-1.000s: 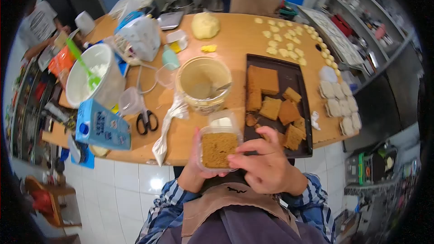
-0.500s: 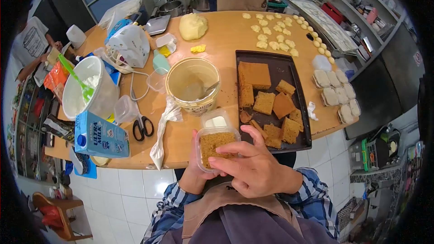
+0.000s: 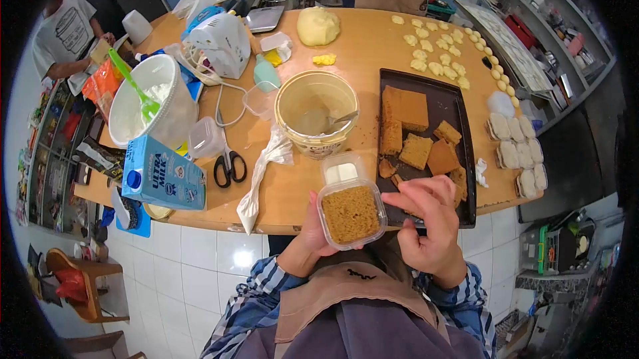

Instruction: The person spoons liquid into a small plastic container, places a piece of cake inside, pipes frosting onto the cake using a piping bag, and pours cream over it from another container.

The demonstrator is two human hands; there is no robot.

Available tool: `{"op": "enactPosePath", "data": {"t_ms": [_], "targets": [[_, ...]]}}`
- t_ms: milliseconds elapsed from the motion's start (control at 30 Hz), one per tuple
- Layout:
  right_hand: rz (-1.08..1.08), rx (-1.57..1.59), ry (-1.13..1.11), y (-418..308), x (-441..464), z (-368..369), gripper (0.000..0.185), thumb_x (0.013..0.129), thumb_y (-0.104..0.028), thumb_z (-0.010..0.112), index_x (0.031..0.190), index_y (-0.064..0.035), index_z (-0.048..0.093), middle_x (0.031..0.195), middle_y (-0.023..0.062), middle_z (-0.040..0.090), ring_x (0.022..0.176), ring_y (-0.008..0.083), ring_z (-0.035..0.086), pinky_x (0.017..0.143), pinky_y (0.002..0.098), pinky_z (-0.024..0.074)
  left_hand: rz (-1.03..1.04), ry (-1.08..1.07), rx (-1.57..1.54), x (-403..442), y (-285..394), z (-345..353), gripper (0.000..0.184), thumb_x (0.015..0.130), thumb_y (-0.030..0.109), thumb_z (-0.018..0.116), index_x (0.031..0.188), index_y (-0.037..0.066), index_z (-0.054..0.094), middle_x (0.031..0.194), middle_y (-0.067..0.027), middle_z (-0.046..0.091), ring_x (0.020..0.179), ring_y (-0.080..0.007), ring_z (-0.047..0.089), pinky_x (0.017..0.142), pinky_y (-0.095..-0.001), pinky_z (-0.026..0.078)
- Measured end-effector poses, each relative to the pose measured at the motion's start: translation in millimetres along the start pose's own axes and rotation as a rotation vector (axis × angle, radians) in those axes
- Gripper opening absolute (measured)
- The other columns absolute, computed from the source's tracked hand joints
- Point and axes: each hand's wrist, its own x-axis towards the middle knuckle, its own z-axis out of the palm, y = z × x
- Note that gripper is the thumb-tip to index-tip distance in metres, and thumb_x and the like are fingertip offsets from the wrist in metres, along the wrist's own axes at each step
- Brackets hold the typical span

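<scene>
My left hand (image 3: pixel 313 229) holds a small clear plastic container (image 3: pixel 381 224) from its left side, below the table's front edge. Brown cake (image 3: pixel 351 214) fills the container. Just to the right, my right hand (image 3: pixel 429 226) is raised with its fingers apart and nothing between them, its fingertips over the front of the dark tray (image 3: pixel 470 186). On that tray lie a large cake block (image 3: pixel 407 107) and several cut pieces. Behind the container is another clear container (image 3: pixel 341 171) with something white inside. Further back stands a cream tub (image 3: pixel 317 109) with a spoon in it.
A milk carton (image 3: pixel 163 176), black scissors (image 3: pixel 230 167), a piping bag (image 3: pixel 263 176) and a white bowl (image 3: pixel 152 103) occupy the left. Dough (image 3: pixel 318 26) lies at the back; filled containers (image 3: pixel 516 153) stand right. Two other people are across the table.
My right hand has lifted off the cake in the container and moved right, its fingers now clear of it. The camera view has shifted, so everything on the table sits further right.
</scene>
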Motion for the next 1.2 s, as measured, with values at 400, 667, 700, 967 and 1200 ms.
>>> {"op": "enactPosePath", "data": {"t_ms": [400, 667, 700, 967, 1200], "targets": [[0.003, -0.040, -0.096, 0.7, -6.8, 7.3, 0.050, 0.059, 0.006, 0.050, 0.109, -0.0027, 0.052, 0.090, 0.0019, 0.066, 0.100, 0.0210, 0.052, 0.096, 0.0525, 0.0199, -0.002, -0.007, 0.073, 2.7, -5.8, -2.4, 0.095, 0.070, 0.079, 0.024, 0.134, 0.009, 0.027, 0.124, -0.0148, 0.044, 0.104, -0.0289, 0.053, 0.068, -0.0392, 0.053], [0.060, -0.054, -0.177, -3.8, -3.5, 6.3, 0.052, 0.062, 0.001, 0.052, 0.114, -0.0015, 0.049, 0.096, 0.0058, 0.064, 0.106, 0.0248, 0.050, 0.097, 0.0561, 0.0178, -0.064, 0.234, 0.419, 1.1, -4.3, 19.1, 0.101, 0.066, 0.083, 0.025, 0.135, 0.009, 0.025, 0.127, -0.0190, 0.040, 0.105, -0.0369, 0.052, 0.067, -0.0487, 0.053], [0.065, -0.045, -0.171, -4.7, -3.9, 6.3, 0.052, 0.062, 0.001, 0.052, 0.114, -0.0014, 0.049, 0.096, 0.0062, 0.064, 0.106, 0.0250, 0.050, 0.096, 0.0564, 0.0179, -0.065, 0.248, 0.416, -0.2, -5.0, 18.5, 0.101, 0.066, 0.083, 0.025, 0.135, 0.009, 0.025, 0.128, -0.0190, 0.040, 0.105, -0.0371, 0.051, 0.067, -0.0487, 0.053], [0.078, -0.045, -0.026, 0.3, -9.2, -0.5, 0.049, 0.067, -0.004, 0.055, 0.115, -0.0001, 0.049, 0.106, 0.0107, 0.058, 0.107, 0.0280, 0.048, 0.096, 0.0555, 0.0210, 0.057, -0.164, -0.178, -12.4, -9.8, -11.8, 0.101, 0.067, 0.082, 0.026, 0.136, 0.009, 0.023, 0.130, -0.0173, 0.039, 0.111, -0.0364, 0.047, 0.080, -0.0453, 0.049], [0.457, -0.493, -0.317, 56.0, -21.3, 1.6, 0.066, 0.086, -0.040, 0.046, 0.133, 0.0014, 0.026, 0.142, 0.0194, 0.015, 0.133, 0.0355, 0.010, 0.100, 0.0599, 0.0115, 0.316, 0.399, -0.100, -45.7, 13.8, -14.9, 0.083, 0.073, 0.077, 0.028, 0.121, 0.011, 0.043, 0.105, -0.0184, 0.055, 0.075, -0.0359, 0.059, 0.047, -0.0439, 0.053]]}}
